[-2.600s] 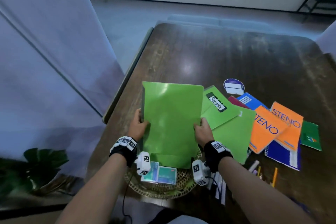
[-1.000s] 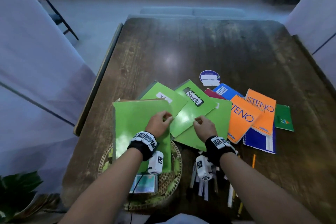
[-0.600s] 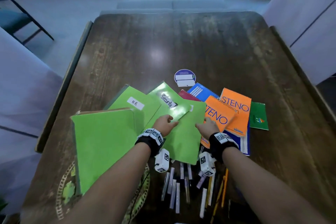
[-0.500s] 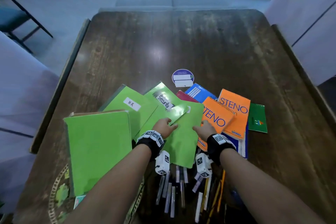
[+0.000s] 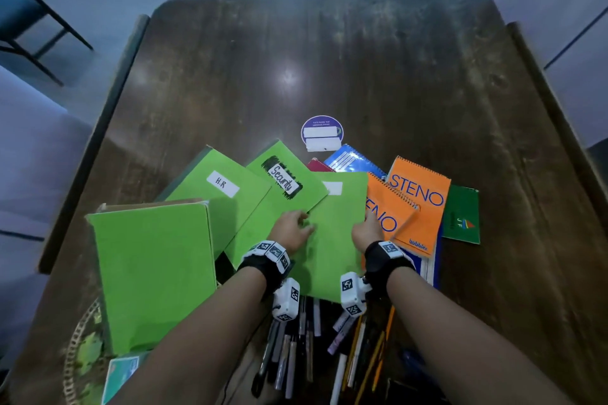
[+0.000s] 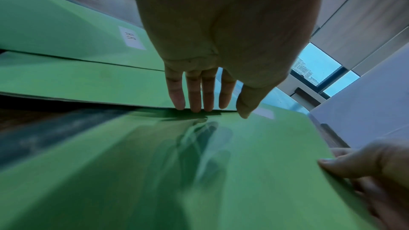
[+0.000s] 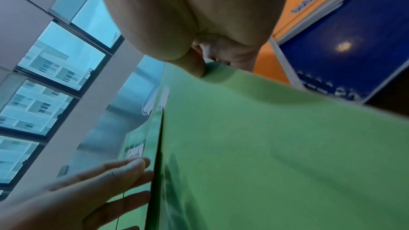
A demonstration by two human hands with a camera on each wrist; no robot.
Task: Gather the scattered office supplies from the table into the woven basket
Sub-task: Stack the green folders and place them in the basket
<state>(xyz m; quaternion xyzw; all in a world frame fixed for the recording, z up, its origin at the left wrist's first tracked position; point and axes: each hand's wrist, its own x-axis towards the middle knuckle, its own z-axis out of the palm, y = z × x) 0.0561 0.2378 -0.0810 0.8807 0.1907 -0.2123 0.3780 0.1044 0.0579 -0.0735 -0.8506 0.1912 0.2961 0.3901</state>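
A plain green folder (image 5: 332, 250) lies at the front of the pile, partly under the one labelled Security (image 5: 283, 181). My left hand (image 5: 301, 227) has straight fingers (image 6: 194, 97) touching the seam where those two overlap. My right hand (image 5: 366, 223) pinches the plain folder's right edge (image 7: 265, 111), thumb (image 7: 197, 66) on top and fingers curled beneath. An H.R folder (image 5: 223, 187) lies further left. The woven basket (image 5: 74, 348) sits at the near left corner with another green folder (image 5: 151, 273) leaning in it.
Two orange STENO pads (image 5: 419, 204), a blue notebook (image 5: 352, 159), a dark green notebook (image 5: 460, 217) and a round purple label (image 5: 321, 132) lie to the right and behind. Several pens and pencils (image 5: 312, 339) lie near my wrists. The dark wooden table (image 5: 329, 59) stretches beyond.
Both hands let go of the green folder now leaning in the basket and moved right to the pile. The right hand took hold of the plain folder's right edge.
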